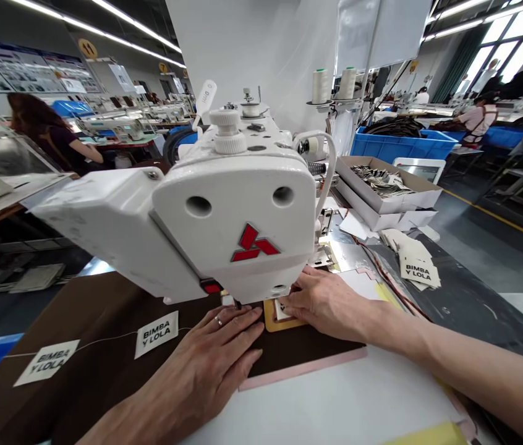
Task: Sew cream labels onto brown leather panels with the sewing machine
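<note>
My left hand [206, 358] lies flat on dark brown fabric [284, 355], its fingers stretched out just under the head of a white sewing machine [229, 204]. A ring is on one finger. My right hand [331, 303] has bent fingers pressed on a small white label [281, 311], mostly covered by them. That label sits inside a yellow frame [284, 327] on the fabric. The needle area is largely hidden behind the machine head. On the left, a label reading BIMBA Y LOLA [156, 334] and another printed label [48, 363] hang along a thread over the fabric.
A stack of printed labels [416, 262] lies right on the dark tabletop. Behind it stand an open cardboard box [391, 201] of labels and a blue crate [403, 147]. Thread cones [321, 86] stand behind the machine. Co-workers sit at left and far right.
</note>
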`<action>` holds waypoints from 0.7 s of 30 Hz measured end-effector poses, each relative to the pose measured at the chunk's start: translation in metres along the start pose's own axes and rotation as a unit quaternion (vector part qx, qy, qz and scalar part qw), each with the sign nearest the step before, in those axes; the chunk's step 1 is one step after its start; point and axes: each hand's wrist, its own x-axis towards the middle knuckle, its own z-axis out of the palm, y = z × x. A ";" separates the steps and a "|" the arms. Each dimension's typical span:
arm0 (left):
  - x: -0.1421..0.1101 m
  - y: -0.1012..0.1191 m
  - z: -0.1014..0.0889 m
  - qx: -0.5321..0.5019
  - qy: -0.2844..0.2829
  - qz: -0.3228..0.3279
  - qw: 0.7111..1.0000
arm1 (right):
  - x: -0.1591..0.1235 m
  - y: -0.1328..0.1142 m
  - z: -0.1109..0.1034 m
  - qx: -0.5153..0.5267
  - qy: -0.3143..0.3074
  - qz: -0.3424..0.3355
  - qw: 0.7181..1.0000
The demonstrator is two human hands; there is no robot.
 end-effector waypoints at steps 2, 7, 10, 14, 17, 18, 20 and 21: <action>-0.001 -0.001 -0.001 0.007 -0.004 -0.006 1.000 | 0.003 0.004 0.002 -0.004 0.013 -0.014 1.000; 0.001 -0.002 -0.003 0.016 0.003 -0.010 1.000 | 0.012 0.015 0.006 -0.004 0.038 -0.026 0.999; 0.002 -0.005 -0.002 0.010 0.002 -0.021 1.000 | 0.017 0.021 0.007 -0.006 0.041 -0.019 0.999; 0.002 -0.009 0.002 -0.001 -0.018 -0.038 0.999 | 0.021 0.025 0.007 -0.006 0.041 -0.010 0.999; 0.001 -0.010 0.002 -0.007 -0.023 -0.040 0.999 | 0.021 0.024 0.006 -0.005 0.038 -0.004 0.999; 0.000 -0.010 0.002 -0.012 -0.019 -0.041 0.999 | 0.021 0.023 0.006 -0.005 0.037 -0.004 0.999; -0.001 -0.010 0.002 -0.020 -0.012 -0.044 0.999 | 0.020 0.022 0.006 -0.004 0.035 -0.002 0.999; -0.001 -0.009 0.002 -0.021 -0.009 -0.045 0.999 | 0.020 0.021 0.006 -0.004 0.034 -0.002 0.999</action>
